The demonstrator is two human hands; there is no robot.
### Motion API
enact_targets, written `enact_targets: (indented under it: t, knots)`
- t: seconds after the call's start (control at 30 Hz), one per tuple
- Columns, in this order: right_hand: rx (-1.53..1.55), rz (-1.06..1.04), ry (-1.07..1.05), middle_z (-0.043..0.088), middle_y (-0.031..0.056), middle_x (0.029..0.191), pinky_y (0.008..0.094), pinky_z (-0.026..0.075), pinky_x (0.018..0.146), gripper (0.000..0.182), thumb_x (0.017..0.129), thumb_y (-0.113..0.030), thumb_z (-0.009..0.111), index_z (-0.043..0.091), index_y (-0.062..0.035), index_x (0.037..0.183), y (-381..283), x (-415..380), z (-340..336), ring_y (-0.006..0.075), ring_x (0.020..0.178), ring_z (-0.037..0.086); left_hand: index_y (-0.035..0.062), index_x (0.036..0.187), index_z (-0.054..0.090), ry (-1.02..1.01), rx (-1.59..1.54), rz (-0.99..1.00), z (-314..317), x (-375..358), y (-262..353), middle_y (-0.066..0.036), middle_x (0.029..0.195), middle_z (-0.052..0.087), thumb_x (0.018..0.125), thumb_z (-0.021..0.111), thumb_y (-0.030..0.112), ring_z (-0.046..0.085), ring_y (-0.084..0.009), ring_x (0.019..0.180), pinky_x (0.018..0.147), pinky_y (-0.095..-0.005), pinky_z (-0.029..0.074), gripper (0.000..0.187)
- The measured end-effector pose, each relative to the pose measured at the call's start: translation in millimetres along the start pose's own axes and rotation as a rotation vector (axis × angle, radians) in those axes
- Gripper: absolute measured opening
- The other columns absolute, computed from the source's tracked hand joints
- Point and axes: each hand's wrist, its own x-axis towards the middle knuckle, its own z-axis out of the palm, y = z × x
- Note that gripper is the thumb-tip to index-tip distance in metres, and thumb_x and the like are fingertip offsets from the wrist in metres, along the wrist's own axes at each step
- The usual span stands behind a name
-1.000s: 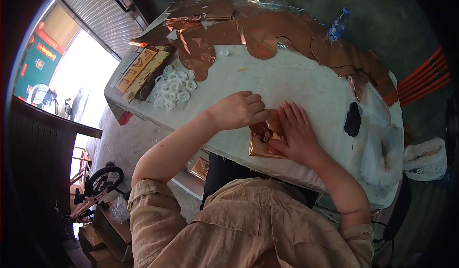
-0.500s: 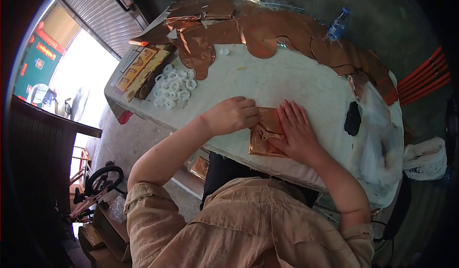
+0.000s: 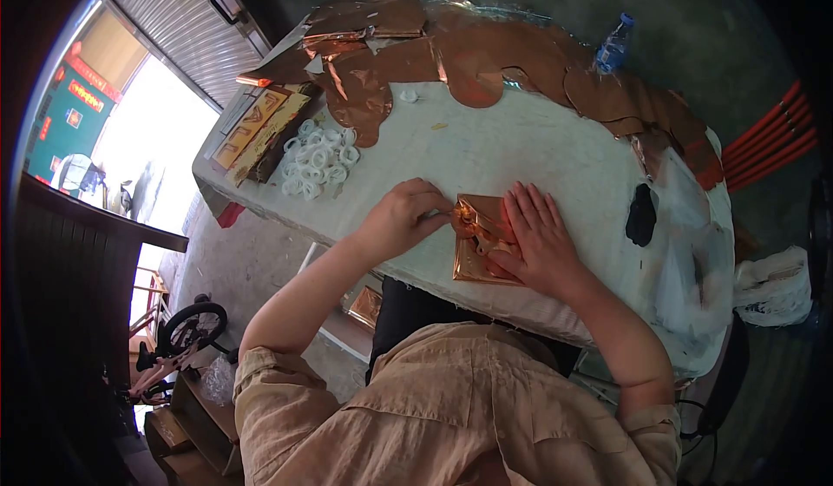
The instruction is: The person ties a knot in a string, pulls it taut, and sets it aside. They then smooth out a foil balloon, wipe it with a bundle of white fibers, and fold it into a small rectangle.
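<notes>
A shiny copper-coloured foil square [image 3: 475, 266], like a flat wrapped packet, lies near the front edge of the covered table [image 3: 408, 143]. My right hand [image 3: 545, 241] rests flat on its right side, fingers spread and thumb across the foil. At the upper left of the square, my left hand [image 3: 404, 219] pinches a strip of the foil between thumb and fingers. The foil is pulled up and creased there, with cut-out shapes showing in the middle. What exactly lies under the foil is hidden.
White plastic rings [image 3: 314, 163] are heaped at the left, beside a printed box [image 3: 260, 130]. Brown-copper sheets [image 3: 477, 43] line the far edge, with a blue-capped bottle [image 3: 614, 45] beyond. A black object [image 3: 641, 215] and clear plastic [image 3: 685, 252] lie at the right.
My left hand has moved left and slightly down, drawing the foil's upper left part up into creases. My right hand stays flat in place.
</notes>
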Motion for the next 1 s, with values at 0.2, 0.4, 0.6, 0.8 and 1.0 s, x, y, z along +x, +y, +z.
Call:
enact_targets:
  t: [0.2,0.4,0.6,0.8,1.0]
  knots:
    - [0.007,0.000,-0.005,0.022,0.0228,0.147,0.0456,0.010,0.113,0.080,0.087,-0.049,0.050,0.023,0.0024,0.142,-0.1,-0.3,-0.8,0.0345,0.138,0.019,0.0025,0.090,0.065,0.093,-0.057,-0.087,12.7,5.2,6.8,-0.011,0.081,0.060,0.078,0.066,0.005,0.060,-0.0276,0.078,0.068,-0.0349,0.049,0.012]
    - [0.017,-0.005,0.000,0.022,0.0226,0.148,0.0458,0.010,0.113,0.080,0.087,-0.049,0.050,0.023,0.0016,0.142,1.1,-0.2,0.3,0.0347,0.138,0.019,0.0022,0.088,0.064,0.049,-0.085,-0.063,9.3,8.9,8.8,-0.012,0.083,0.060,0.078,0.065,0.005,0.059,-0.0296,0.080,0.071,-0.0359,0.050,0.011]
    - [0.010,-0.012,0.011,0.022,0.0221,0.148,0.0462,0.011,0.113,0.080,0.086,-0.049,0.051,0.023,0.0016,0.142,1.2,-0.6,0.8,0.0348,0.138,0.019,0.0024,0.086,0.062,-0.049,-0.069,0.050,4.7,13.1,4.1,-0.011,0.085,0.058,0.078,0.064,0.006,0.057,-0.0296,0.084,0.073,-0.0370,0.048,0.009]
    - [0.005,-0.013,0.023,0.024,0.0220,0.147,0.0465,0.012,0.113,0.080,0.086,-0.049,0.051,0.023,0.0017,0.142,1.2,-0.4,1.0,0.0351,0.138,0.020,0.0024,0.087,0.061,-0.051,-0.021,0.093,8.7,19.2,3.5,-0.011,0.084,0.057,0.078,0.065,0.009,0.057,-0.0300,0.084,0.073,-0.0383,0.048,0.012]
    - [0.014,-0.027,0.043,0.024,0.0221,0.147,0.0467,0.012,0.113,0.080,0.086,-0.048,0.052,0.023,0.0018,0.141,1.9,-1.0,2.4,0.0354,0.138,0.020,0.0039,0.094,0.058,-0.011,-0.022,-0.024,14.3,19.8,7.4,-0.010,0.079,0.054,0.076,0.067,0.008,0.056,-0.0280,0.077,0.067,-0.0372,0.047,0.021]
